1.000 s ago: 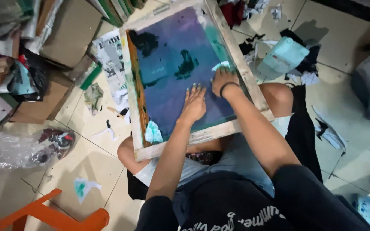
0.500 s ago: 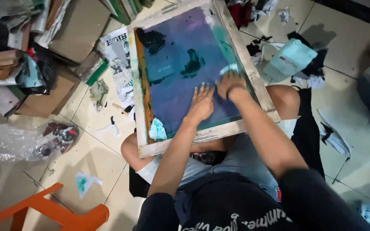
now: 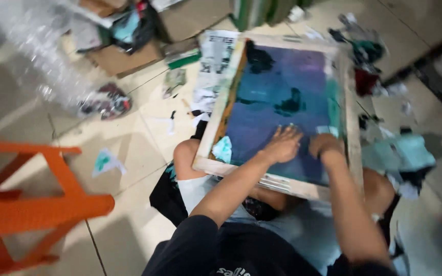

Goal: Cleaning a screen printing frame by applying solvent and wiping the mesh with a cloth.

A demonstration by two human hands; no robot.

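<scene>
Left hand (image 3: 282, 144) flat, fingers spread, palm pressing blue-purple mesh of wooden-framed printing screen (image 3: 277, 105), grasping nothing. Right hand (image 3: 326, 144) at 3 o'clock of it, on same mesh (fingers curled under; whether holding anything, cannot tell). Screen rests on person's lap. Orange plastic stool (image 3: 21, 204) at 9 o'clock. Cardboard boxes (image 3: 129, 56) at 11 o'clock, far.

Just one camera here, riding on the person's head and looking steeply down over their own arms and lap. It's sitting close, so the wooden printing frame (image 3: 282, 112) on their knees is filling the upper middle, with tiled floor (image 3: 129, 153) spreading out left and an orange stool (image 3: 31, 204) poking in at the lower left edge.
</scene>
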